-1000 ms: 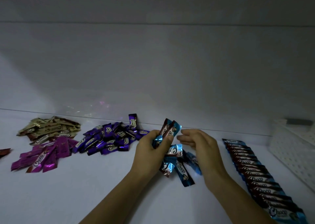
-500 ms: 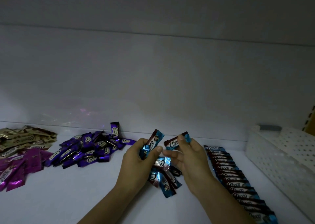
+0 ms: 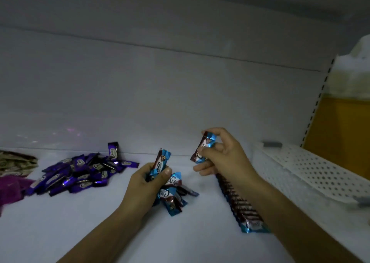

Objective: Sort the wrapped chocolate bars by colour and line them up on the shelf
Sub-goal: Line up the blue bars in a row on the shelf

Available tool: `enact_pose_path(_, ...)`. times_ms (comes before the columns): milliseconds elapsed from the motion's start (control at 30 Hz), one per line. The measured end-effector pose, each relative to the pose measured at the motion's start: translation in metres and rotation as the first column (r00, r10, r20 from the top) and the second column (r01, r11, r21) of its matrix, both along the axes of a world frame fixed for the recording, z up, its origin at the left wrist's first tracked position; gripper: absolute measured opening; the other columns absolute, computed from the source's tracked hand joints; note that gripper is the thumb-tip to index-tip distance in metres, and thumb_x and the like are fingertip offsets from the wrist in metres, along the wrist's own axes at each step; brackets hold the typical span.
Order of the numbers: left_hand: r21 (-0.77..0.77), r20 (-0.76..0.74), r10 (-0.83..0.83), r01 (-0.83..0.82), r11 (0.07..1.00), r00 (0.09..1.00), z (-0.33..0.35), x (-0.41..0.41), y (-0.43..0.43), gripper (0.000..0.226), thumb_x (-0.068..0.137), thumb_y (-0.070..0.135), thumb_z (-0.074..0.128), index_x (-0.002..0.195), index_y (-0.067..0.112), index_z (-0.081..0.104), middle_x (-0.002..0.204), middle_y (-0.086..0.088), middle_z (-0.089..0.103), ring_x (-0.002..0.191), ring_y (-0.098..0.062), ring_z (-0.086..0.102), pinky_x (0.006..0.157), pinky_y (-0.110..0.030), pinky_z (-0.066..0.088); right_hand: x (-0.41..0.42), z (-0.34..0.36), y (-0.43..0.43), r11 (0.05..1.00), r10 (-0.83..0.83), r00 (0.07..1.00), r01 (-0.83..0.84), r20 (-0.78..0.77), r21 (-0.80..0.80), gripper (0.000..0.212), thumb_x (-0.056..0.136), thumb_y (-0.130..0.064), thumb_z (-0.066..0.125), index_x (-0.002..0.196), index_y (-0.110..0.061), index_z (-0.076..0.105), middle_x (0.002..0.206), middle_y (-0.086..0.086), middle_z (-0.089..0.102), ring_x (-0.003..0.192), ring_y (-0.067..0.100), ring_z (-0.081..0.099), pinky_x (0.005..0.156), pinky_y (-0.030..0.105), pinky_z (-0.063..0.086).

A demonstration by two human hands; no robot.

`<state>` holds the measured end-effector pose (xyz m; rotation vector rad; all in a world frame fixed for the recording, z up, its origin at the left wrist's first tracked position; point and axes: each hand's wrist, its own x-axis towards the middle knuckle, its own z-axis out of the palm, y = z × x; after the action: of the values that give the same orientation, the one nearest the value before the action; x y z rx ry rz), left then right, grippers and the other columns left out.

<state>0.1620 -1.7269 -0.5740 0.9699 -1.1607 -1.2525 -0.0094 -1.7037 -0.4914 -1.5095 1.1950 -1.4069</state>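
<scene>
— Where are the blue ones?
— The right hand (image 3: 226, 154) has its grip pinched on a raised blue bar (image 3: 204, 147), over the far end of the lined-up blue row (image 3: 246, 216). The left hand (image 3: 148, 182) grips a second blue bar (image 3: 161, 162), above a loose blue heap (image 3: 174, 198) on the shelf (image 3: 100, 232).
— And around them?
— A purple pile (image 3: 80, 172) to the left, a pink pile (image 3: 10, 188) and a gold pile (image 3: 16, 162) beyond; a white basket (image 3: 310, 172) on the right.

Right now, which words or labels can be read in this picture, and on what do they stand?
"oco", part of a logo, on the blue chocolate bar that the left hand grips.
Logos on the purple chocolate bars, the blue row and the other blue bar in the right hand: too blurred to read.
</scene>
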Motion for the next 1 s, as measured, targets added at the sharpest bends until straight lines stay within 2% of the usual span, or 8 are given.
enact_pose_path(100, -0.031, 0.045, 0.021, -0.020, 0.999, 0.999, -0.004, 0.001, 0.005, 0.021, 0.081, 0.027, 0.070, 0.097, 0.015, 0.066, 0.079, -0.005, 0.075, 0.064, -0.018, 0.070, 0.058, -0.031, 0.053, -0.026, 0.010, 0.017, 0.998, -0.065, 0.986, 0.064, -0.156, -0.015, 0.015, 0.084, -0.003, 0.064, 0.085, -0.014, 0.054, 0.064, 0.000, 0.069, 0.059, 0.016, 0.070, 0.050, 0.025, 0.055)
enact_pose_path(200, -0.069, 0.069, 0.057, -0.053, 0.996, 0.996, -0.005, 0.000, 0.008, 0.023, 0.078, 0.031, 0.071, 0.096, 0.018, 0.067, 0.074, 0.000, 0.074, 0.058, -0.012, 0.067, 0.051, -0.028, 0.050, -0.057, 0.013, 0.040, 0.997, -0.073, 0.928, 0.078, -0.365, -0.002, 0.010, 0.082, -0.012, 0.070, 0.083, -0.020, 0.063, 0.075, -0.003, 0.071, 0.066, 0.011, 0.067, 0.054, 0.019, 0.052)
enact_pose_path(300, -0.115, 0.105, 0.041, -0.029, 0.993, 0.994, -0.006, -0.006, 0.013, 0.017, 0.079, 0.032, 0.070, 0.092, 0.021, 0.066, 0.070, 0.003, 0.073, 0.054, -0.008, 0.066, 0.041, -0.018, 0.045, -0.084, 0.005, 0.071, 0.996, 0.036, 0.905, 0.004, -0.424, 0.092, 0.015, 0.078, -0.017, 0.072, 0.092, -0.023, 0.071, 0.084, -0.002, 0.073, 0.071, 0.016, 0.070, 0.057, 0.017, 0.052)
enact_pose_path(400, -0.127, 0.125, -0.029, 0.045, 0.991, 0.992, -0.003, -0.015, 0.022, 0.022, 0.075, 0.030, 0.070, 0.093, 0.017, 0.066, 0.072, 0.001, 0.074, 0.056, -0.009, 0.068, 0.043, -0.017, 0.048, -0.102, -0.018, 0.095, 0.988, 0.073, 0.876, 0.001, -0.477, 0.154, 0.008, 0.073, -0.012, 0.074, 0.081, -0.013, 0.072, 0.076, -0.004, 0.073, 0.067, 0.009, 0.068, 0.056, 0.016, 0.052)
enact_pose_path(533, -0.153, 0.220, -0.082, 0.118, 0.981, 0.972, -0.002, -0.025, 0.032, 0.035, 0.064, 0.039, 0.067, 0.093, 0.020, 0.067, 0.075, 0.001, 0.074, 0.060, -0.011, 0.069, 0.047, -0.020, 0.053, -0.117, -0.052, 0.107, 0.986, 0.040, 0.725, 0.084, -0.687, 0.146, 0.012, 0.075, -0.014, 0.078, 0.073, -0.025, 0.072, 0.075, -0.011, 0.071, 0.069, -0.004, 0.060, 0.058, 0.008, 0.041)
enact_pose_path(700, -0.214, 0.299, -0.102, 0.171, 0.962, 0.949, -0.003, -0.031, 0.039, 0.029, 0.066, 0.039, 0.067, 0.089, 0.020, 0.067, 0.074, 0.000, 0.073, 0.060, -0.007, 0.067, 0.050, -0.015, 0.050, -0.119, -0.069, 0.098, 0.985, -0.145, 0.674, 0.166, -0.724, -0.043, 0.007, 0.076, -0.020, 0.078, 0.076, -0.023, 0.071, 0.083, -0.014, 0.063, 0.081, -0.004, 0.056, 0.066, 0.009, 0.042)
enact_pose_path(833, -0.246, 0.317, -0.095, 0.178, 0.953, 0.944, -0.004, -0.032, 0.041, 0.023, 0.069, 0.034, 0.067, 0.086, 0.018, 0.067, 0.070, 0.000, 0.072, 0.055, -0.001, 0.063, 0.049, -0.012, 0.046, -0.116, -0.071, 0.087, 0.986, -0.162, 0.652, 0.135, -0.741, -0.098, 0.006, 0.076, -0.019, 0.077, 0.081, -0.018, 0.073, 0.086, -0.009, 0.062, 0.083, 0.001, 0.055, 0.070, 0.008, 0.041)
enact_pose_path(1000, -0.257, 0.320, -0.098, 0.186, 0.948, 0.942, -0.008, -0.034, 0.037, 0.011, 0.077, 0.022, 0.069, 0.085, 0.015, 0.067, 0.067, 0.000, 0.070, 0.055, -0.001, 0.061, 0.051, -0.010, 0.045, -0.117, -0.073, 0.081, 0.986, -0.167, 0.610, 0.122, -0.775, -0.117, 0.010, 0.078, -0.023, 0.076, 0.086, -0.018, 0.073, 0.088, -0.010, 0.060, 0.082, -0.003, 0.052, 0.071, 0.006, 0.037)
